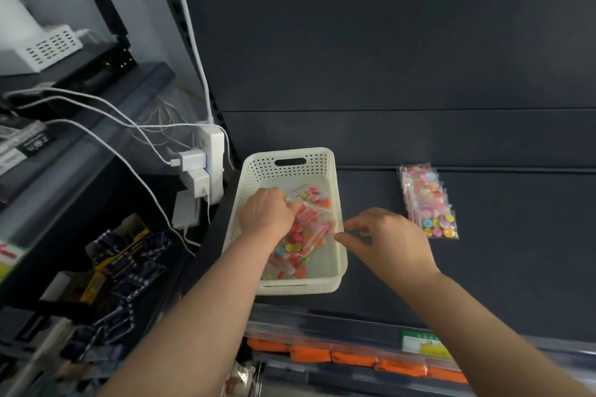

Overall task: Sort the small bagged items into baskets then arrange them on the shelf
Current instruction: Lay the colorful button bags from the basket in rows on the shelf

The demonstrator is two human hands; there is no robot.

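Head | left hand (267, 213) grip apparently holding bagged buttons (303, 235) in basket (258, 167) | right hand (393, 238) grip loose, empty

The shelf (516, 267) lies bare between the white basket (258, 171) and the row of bagged buttons (429, 200). The right hand (393, 238) hovers over that gap, at the basket's right rim. Right of the row the shelf runs open. The basket's left side sits close to the power strip (214, 164) with its chargers (193, 159), leaving little passage there. The dark back panel (387, 42) closes the rear. The basket is open on top. The left hand (267, 213), gripping the heap of bags (303, 235), fills its middle.
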